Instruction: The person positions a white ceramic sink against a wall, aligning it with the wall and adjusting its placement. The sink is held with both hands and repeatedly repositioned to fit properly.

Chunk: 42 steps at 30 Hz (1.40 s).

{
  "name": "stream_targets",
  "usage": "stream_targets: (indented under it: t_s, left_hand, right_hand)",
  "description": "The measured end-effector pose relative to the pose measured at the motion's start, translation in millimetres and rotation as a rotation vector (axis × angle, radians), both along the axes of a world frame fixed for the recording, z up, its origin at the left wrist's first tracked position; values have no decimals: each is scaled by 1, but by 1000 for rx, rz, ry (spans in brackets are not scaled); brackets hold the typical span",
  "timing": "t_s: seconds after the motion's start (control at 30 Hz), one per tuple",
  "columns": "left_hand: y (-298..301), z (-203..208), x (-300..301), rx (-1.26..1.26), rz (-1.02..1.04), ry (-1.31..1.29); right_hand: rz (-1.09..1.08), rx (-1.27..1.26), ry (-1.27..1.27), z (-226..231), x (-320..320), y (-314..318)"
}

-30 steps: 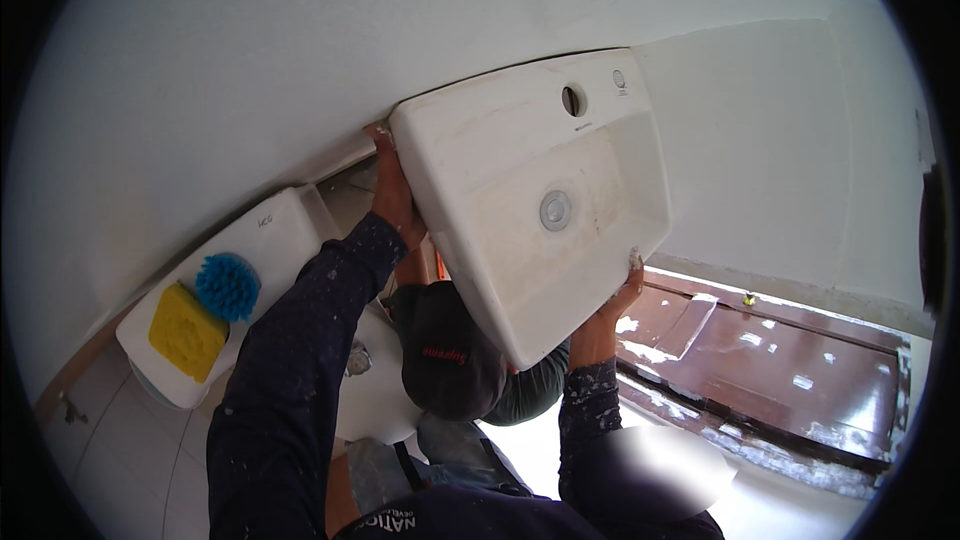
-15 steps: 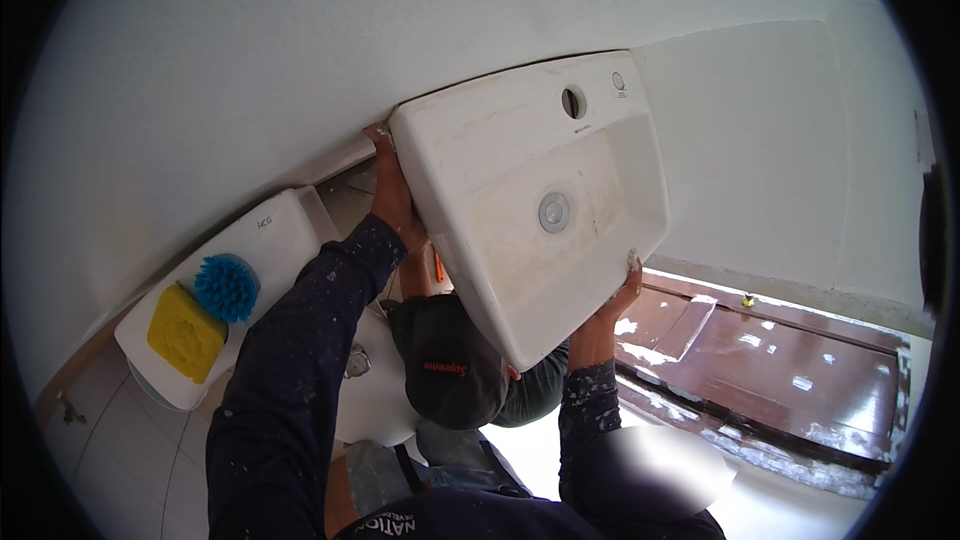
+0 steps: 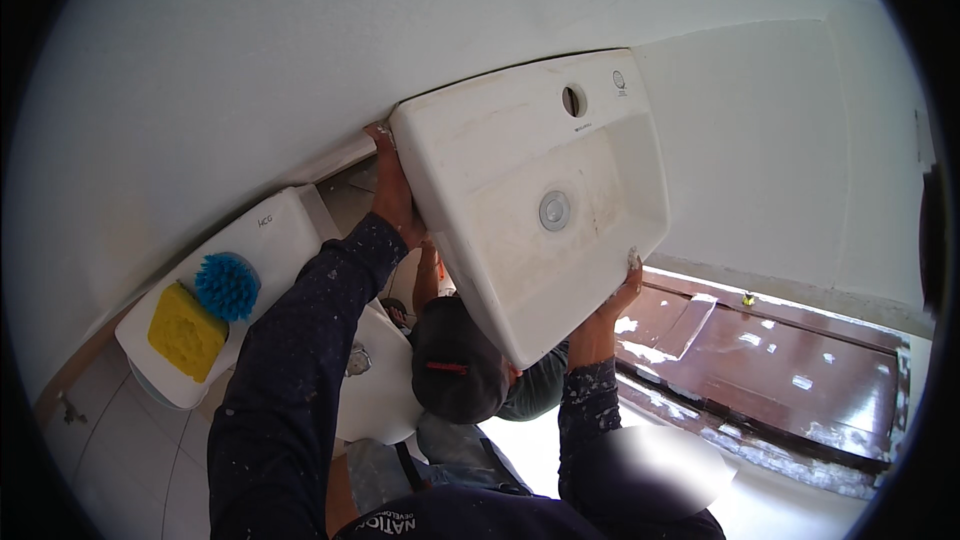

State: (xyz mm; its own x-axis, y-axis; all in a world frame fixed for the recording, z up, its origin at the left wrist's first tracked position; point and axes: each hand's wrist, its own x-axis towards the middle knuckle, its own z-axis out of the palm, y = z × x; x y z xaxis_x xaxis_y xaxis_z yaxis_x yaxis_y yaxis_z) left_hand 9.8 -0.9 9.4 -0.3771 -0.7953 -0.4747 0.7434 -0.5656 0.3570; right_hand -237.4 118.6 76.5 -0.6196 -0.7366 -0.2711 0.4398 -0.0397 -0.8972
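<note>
A white ceramic washbasin [image 3: 500,270], with a round tap hole and a metal drain, is held with its back edge along the wall. At its left side, near the wall, my left hand [image 3: 392,185] grips the edge, the fingers partly hidden under it. My right hand [image 3: 613,308] holds the front right side, thumb up over the rim and fingers hidden beneath. Below the basin crouches a co-worker in a dark cap [image 3: 460,360]. One of the co-worker's arms [image 3: 427,275] reaches up under the basin, its hand mostly hidden.
On the left, a white toilet tank [image 3: 275,230] bears a blue bristle brush [image 3: 227,286] and a yellow sponge [image 3: 186,332]. A toilet lid [image 3: 385,400] lies beside the co-worker. At the right, a brown paint-spotted door panel [image 3: 770,350] stands by the wall.
The co-worker's head has shifted slightly right, and the arm under the basin has moved. A foot now shows by the toilet. My hands and the basin stay in place.
</note>
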Motion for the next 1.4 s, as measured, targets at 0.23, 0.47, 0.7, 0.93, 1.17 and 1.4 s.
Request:
stream_targets:
  t_s: [0.23, 0.47, 0.7, 0.93, 1.17, 1.4]
  left_hand:
    - [0, 0, 0, -12, -2, -5]
    - [0, -6, -1, -33, -7, -1]
    - [1, -2, 0, -16, 15, 18]
    - [1, 2, 1, -24, 14, 2]
    - [1, -1, 1, 50, 12, 11]
    - [1, -5, -5, 51, 120, 113]
  right_hand:
    - [-12, -4, -15, -4, -3, 0]
    - [-4, 0, 11, -2, -2, 0]
    - [-11, 16, 16, -4, -5, 2]
    - [11, 5, 30, -1, -3, 1]
    - [49, -35, 2, 3, 0, 2]
    - [-54, 22, -62, 9, 6, 0]
